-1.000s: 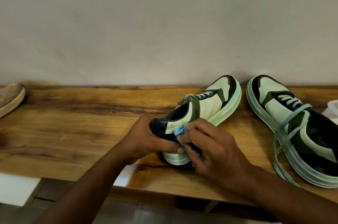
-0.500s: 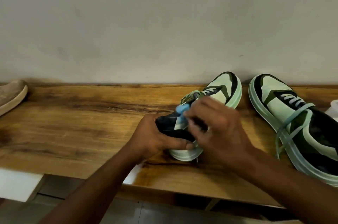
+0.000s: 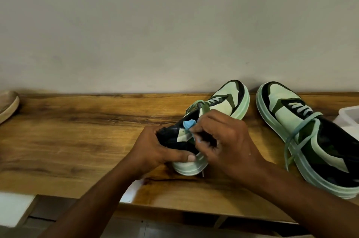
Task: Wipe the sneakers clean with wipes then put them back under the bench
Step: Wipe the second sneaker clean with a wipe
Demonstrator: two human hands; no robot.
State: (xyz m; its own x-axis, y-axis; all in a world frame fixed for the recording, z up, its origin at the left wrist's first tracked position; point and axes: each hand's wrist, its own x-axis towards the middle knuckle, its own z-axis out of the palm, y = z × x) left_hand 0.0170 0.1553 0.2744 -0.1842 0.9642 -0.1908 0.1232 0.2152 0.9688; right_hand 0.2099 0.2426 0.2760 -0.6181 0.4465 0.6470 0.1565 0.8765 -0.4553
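Item: sneaker in hand point(image 3: 223, 109), pale green and black, lying on the wooden desk point(image 3: 77, 140) heel toward the person, toe touching the far wall point(image 3: 174, 24).

Change: the right hand point(image 3: 223, 140), which a second ago rubbed low on the heel side and half a second ago had risen to the collar, now sits between those places, on the pale heel panel. It is curled and pinches a bunched blue wipe point(image 3: 189, 124), whose tip shows above the fingers. The left hand point(image 3: 155, 152) keeps its grip round the black heel, thumb laid along the sole edge.

Reading: wiping passes up and down the heel area; this shoe appears mid-clean.

Item: second sneaker point(image 3: 310, 140), same pattern, just to the right, on the desk, laces loose, untouched. Neither shoe is yet under the desk.

Surface: warm-grained wood, glossy near the front edge.

Room: plain grey wall; brown shoe point(image 3: 7, 105) at far left; white container point(image 3: 349, 117) at right edge, partly cut off; floor below, dim.
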